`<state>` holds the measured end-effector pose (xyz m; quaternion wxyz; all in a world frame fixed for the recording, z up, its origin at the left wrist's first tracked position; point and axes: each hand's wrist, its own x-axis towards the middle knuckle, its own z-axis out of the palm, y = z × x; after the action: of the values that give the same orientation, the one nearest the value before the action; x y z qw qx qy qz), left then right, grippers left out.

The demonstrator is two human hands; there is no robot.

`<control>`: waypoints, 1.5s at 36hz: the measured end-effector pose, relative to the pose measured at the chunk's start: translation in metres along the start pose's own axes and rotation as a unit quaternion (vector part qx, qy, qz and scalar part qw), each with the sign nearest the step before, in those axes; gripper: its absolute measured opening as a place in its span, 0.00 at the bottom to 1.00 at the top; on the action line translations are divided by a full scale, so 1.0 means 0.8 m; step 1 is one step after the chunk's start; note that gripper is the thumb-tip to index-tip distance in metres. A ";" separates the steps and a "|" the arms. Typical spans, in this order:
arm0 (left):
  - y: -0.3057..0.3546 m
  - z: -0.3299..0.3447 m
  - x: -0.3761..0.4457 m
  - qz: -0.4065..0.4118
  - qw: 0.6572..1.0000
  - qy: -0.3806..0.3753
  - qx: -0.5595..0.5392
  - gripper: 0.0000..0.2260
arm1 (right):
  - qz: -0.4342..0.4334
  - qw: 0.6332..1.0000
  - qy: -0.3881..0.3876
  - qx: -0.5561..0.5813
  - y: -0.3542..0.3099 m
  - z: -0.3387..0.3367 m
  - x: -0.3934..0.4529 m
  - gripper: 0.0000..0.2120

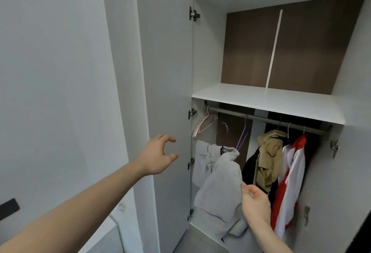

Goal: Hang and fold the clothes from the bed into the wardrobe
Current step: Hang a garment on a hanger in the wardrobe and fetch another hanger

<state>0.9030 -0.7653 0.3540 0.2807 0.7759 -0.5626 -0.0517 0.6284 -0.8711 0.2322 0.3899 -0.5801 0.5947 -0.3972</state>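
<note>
The wardrobe stands open before me, its rail [261, 119] running under a white shelf [267, 100]. A grey garment [220, 190] is draped on a purple hanger [224, 138] whose hook is below the rail. My right hand [255, 202] touches the grey cloth at its right edge, fingers loosely curled; whether it pinches the cloth is unclear. My left hand [158, 156] hovers in front of the open left door [166, 92], fingers and thumb spread in a loose curl, holding nothing. Another purple hanger [243, 134] hangs on the rail.
Pink hangers [204, 122] hang at the rail's left end. A beige jacket [269, 160], a black garment [251, 164] and a red and white one [291, 184] hang on the right. The upper compartment has a brown back panel [281, 52].
</note>
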 end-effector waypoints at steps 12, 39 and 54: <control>0.031 0.063 0.195 0.039 0.999 -0.029 -0.005 0.20 | 0.145 0.984 0.090 0.054 0.054 0.027 0.142 0.19; 0.027 0.112 0.416 0.125 0.990 -0.073 -0.007 0.19 | 0.149 0.962 0.165 0.161 -0.019 0.129 0.343 0.12; -0.001 0.074 0.451 0.139 0.989 -0.037 0.017 0.18 | 0.172 0.956 0.211 0.109 -0.042 0.120 0.432 0.14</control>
<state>1.0106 -1.1127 0.3892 0.2511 0.6925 -0.6756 -0.0308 0.7219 -1.2190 0.2255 0.3794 -0.3258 0.7072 -0.4998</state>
